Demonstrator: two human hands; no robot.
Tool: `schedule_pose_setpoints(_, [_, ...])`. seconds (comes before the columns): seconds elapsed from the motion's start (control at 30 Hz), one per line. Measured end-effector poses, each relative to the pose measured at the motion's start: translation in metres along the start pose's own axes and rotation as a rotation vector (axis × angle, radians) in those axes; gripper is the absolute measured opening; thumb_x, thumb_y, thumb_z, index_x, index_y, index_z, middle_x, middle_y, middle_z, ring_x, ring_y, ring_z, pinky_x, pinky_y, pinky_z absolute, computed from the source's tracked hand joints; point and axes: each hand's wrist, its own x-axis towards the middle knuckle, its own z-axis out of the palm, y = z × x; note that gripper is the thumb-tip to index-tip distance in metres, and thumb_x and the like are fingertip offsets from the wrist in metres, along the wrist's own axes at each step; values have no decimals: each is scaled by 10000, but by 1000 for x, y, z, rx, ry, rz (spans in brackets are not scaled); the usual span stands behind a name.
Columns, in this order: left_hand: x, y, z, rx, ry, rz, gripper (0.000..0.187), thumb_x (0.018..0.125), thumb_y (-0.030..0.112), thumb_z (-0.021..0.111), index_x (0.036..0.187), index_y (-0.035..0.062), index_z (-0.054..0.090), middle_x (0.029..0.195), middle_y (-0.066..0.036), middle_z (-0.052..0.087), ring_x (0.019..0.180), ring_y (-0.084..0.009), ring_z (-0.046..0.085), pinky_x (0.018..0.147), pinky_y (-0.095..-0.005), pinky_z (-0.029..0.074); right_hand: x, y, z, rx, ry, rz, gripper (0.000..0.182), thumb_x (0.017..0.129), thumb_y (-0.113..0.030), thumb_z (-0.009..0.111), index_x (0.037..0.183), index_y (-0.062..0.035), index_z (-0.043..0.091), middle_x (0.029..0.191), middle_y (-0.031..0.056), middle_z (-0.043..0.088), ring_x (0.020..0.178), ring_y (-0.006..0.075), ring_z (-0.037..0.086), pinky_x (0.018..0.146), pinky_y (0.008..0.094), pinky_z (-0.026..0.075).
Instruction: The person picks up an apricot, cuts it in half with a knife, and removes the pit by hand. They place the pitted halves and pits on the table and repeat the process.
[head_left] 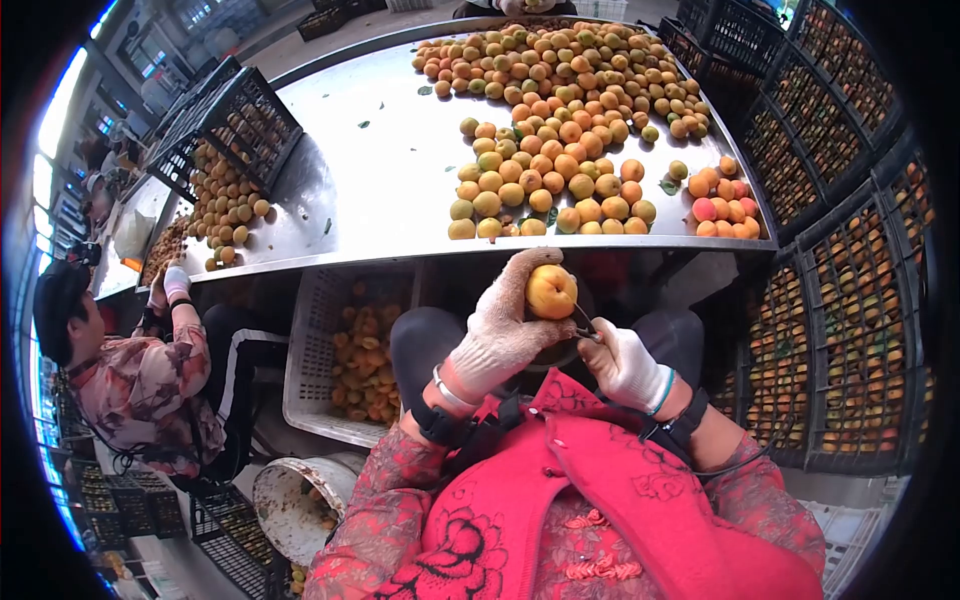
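Observation:
My left hand (503,325), in a stained white glove, holds a yellow-orange fruit (551,292) upright between thumb and fingers, just below the table's front edge. My right hand (622,366), gloved too, is closed round the handle of a small thin metal tool (584,325). The tool's far end is at the fruit's lower right side; its tip cannot be made out. Beyond my hands, many yellow, green and orange fruits (545,160) lie on the metal table (370,170). A smaller group of redder fruits (725,208) sits at its right corner.
A white crate (305,375) of fruit pieces stands left of my knees. A dirty white bucket (285,510) is at lower left. Black crates (815,345) of fruit are stacked at right; another (225,125) lies tipped on the table. A co-worker (140,370) sits at left.

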Motion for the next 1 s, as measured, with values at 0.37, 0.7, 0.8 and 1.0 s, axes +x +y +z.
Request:
schedule_pose_setpoints(0.37, [-3,-12,25,-967,-124,-213,620,938,499,585,1320,25,463,1246,-219,590,1071,-254,609,988,-429,465,10,26,32,-61,262,-94,254,985,-236,563,897,-2,519,650,172,542,587,395,568,529,367,450])
schedule_pose_setpoints(0.7, [6,-17,32,-1008,-9,-266,709,946,655,423,1278,35,510,1203,-173,611,1049,-265,589,954,-398,462,23,14,31,-141,300,-43,248,945,-246,618,908,-9,557,696,222,623,678,427,638,555,452,503])
schedule_pose_setpoints(0.8, [10,-11,38,-959,67,-234,696,960,639,410,1234,12,533,1127,-185,637,1002,-253,607,917,-384,483,24,18,36,-170,335,-55,257,939,-255,627,920,-7,563,687,219,618,671,421,639,553,452,502])
schedule_pose_setpoints(1.0, [18,-10,47,-969,195,-349,703,986,634,338,1179,-3,562,1030,-185,687,886,-257,650,854,-353,511,20,32,42,-211,320,-91,287,964,-270,595,980,13,554,707,219,594,677,436,626,552,409,488])
